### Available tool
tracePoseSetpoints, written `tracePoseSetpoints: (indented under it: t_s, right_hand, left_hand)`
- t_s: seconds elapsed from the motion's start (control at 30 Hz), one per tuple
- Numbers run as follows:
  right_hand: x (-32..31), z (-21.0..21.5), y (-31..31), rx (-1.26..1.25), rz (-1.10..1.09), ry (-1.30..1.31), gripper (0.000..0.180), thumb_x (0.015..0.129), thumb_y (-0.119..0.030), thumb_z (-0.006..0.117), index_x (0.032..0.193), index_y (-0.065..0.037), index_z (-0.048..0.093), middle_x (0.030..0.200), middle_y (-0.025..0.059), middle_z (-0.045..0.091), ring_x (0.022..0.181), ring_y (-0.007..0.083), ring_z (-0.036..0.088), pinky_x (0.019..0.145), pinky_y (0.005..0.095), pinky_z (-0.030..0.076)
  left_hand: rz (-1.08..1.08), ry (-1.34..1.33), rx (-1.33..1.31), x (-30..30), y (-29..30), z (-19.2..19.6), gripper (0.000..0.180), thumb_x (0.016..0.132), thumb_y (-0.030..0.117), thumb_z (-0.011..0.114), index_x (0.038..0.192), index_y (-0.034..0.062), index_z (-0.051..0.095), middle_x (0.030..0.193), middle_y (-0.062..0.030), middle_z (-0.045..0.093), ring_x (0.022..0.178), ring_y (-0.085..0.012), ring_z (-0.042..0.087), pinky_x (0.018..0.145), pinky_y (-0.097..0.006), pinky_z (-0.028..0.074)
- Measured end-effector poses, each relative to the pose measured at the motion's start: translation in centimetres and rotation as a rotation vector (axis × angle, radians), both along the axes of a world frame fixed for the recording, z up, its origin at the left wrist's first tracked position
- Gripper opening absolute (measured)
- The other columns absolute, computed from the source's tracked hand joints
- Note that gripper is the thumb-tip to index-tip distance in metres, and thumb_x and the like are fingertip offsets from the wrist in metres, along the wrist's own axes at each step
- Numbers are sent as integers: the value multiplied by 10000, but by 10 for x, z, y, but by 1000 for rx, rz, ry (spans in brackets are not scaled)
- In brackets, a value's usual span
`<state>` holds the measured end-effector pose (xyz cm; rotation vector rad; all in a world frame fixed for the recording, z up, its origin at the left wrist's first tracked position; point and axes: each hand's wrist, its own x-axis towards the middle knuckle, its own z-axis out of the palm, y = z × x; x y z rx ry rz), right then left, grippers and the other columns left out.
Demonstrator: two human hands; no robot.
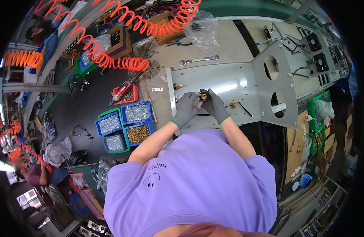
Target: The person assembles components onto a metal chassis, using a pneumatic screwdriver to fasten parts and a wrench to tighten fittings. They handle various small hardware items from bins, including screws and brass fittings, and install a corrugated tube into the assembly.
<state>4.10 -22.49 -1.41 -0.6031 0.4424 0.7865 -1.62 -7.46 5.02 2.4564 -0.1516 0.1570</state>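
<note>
Both my hands wear grey gloves with green cuffs and meet over a grey sheet-metal chassis [225, 79]. Between them is a small black part with a round brass-coloured centre [204, 96]; its exact kind I cannot make out. The fingers of my left hand [186, 106] close on its left side. My right hand [216, 106] grips it from the right. On the panel to the right lies a brass fitting [233, 105] with a thin black piece beside it. A pointed brass fitting [178, 86] sticks out from the chassis's left flange.
Blue bins of silver screws [137, 112] and brass pieces [138, 134] stand left. Near them a red pneumatic screwdriver [122, 91] hangs on a coiled orange hose [111, 61]. A wrench [199, 60] lies beyond the chassis. More chassis with black fans [320, 62] stand right; a person [38, 173] is far left.
</note>
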Motion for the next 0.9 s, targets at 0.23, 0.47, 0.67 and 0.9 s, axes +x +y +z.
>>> tracePoseSetpoints:
  t_s: [0.23,0.47,0.67,0.9]
  right_hand:
    - [-8,7,24,47,77,-96,366,992,-312,338,1120,-39,545,1034,121,609,944,222,595,820,357,505]
    - [-27,35,39,-463,159,-710,433,952,-233,445,1342,-45,427,1200,107,539,1049,186,560,891,326,483]
    - [-18,51,34,-351,184,-683,443,945,-256,468,1327,-34,439,1171,119,541,1001,174,580,847,316,508]
    - [-11,76,45,-798,551,-446,386,940,-378,456,1008,-4,522,740,83,585,695,152,603,538,291,498]
  left_hand:
    - [110,-104,-12,-13,11,-1,270,799,203,648,1041,100,587,958,-99,564,877,-287,564,732,-380,479]
    - [507,266,-679,-11,12,-14,308,818,232,671,1040,37,583,945,-135,642,857,-245,635,751,-337,500]
    - [484,272,-624,-11,21,-21,313,807,242,684,987,4,588,887,-156,652,797,-238,647,710,-331,500]
    - [460,182,-357,-22,24,-18,293,807,269,656,961,35,569,804,-180,624,753,-345,622,650,-403,475]
